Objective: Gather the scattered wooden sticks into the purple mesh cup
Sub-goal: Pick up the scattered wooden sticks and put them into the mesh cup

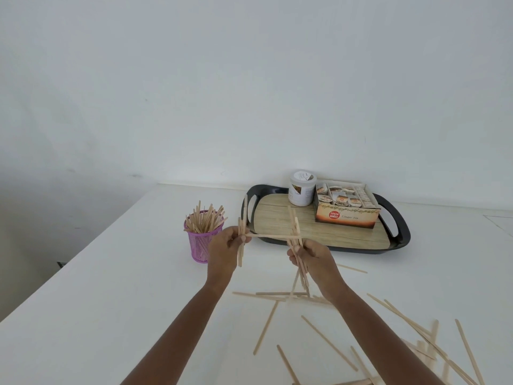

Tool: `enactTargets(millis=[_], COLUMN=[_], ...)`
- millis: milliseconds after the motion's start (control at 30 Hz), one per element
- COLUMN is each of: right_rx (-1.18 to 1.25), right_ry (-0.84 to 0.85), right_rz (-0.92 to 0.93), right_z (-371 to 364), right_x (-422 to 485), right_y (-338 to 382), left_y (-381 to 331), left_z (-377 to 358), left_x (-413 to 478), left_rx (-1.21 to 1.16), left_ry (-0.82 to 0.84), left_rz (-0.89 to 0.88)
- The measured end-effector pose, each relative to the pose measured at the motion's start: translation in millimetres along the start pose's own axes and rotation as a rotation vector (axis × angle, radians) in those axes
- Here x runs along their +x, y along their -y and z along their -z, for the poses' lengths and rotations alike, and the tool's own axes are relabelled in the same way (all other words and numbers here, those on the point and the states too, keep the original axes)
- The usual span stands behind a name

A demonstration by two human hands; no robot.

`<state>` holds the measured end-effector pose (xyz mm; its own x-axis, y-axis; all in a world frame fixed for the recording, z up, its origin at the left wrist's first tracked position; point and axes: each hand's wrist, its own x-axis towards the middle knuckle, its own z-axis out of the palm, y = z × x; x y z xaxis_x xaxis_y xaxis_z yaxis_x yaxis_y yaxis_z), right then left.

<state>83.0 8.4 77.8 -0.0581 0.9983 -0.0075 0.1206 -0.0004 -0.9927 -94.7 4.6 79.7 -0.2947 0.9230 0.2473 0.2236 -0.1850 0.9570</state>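
Observation:
The purple mesh cup (202, 243) stands on the white table, left of centre, filled with several upright wooden sticks (204, 220). My left hand (226, 250) is raised just right of the cup and grips a small upright bundle of sticks (242, 232). My right hand (312, 258) holds another bundle (298, 254) above the table. One stick (272, 236) lies crosswise between both hands. Several loose sticks (327, 343) are scattered on the table in front of me and to the right.
A black tray (399, 234) with a wood-pattern floor sits behind my hands. It carries a white jar (302, 191) and an open box of ginger tea sachets (347, 209). The table's left edge runs diagonally at the left; a white wall rises behind.

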Motion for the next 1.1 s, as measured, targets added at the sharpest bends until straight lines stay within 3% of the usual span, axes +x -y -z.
enactTargets(millis=[167, 467, 700, 933, 1100], right_rx=[0.017, 0.062, -0.071, -0.227, -0.068], right_ry=[-0.078, -0.283, -0.147, -0.101, -0.128], right_rz=[0.039, 0.171, 0.22, 0.216, 0.171], right_z=[-7.8, -6.6, -35.2, -54.1, -57.2], right_x=[7.2, 20.2, 19.9, 19.8, 23.4], right_y=[-2.2, 1.7, 10.2, 0.2, 3.2], left_y=[4.1, 7.4, -0.4, -9.7, -14.1], left_z=[5.8, 7.6, -3.8, -10.5, -0.2], left_x=[4.2, 9.4, 6.0, 3.0, 8.6], left_rx=[-0.082, -0.021, -0.07, -0.315, -0.254], left_ry=[-0.021, -0.056, 0.041, 0.058, -0.029], left_rz=[0.065, 0.056, 0.061, 0.235, 0.175])
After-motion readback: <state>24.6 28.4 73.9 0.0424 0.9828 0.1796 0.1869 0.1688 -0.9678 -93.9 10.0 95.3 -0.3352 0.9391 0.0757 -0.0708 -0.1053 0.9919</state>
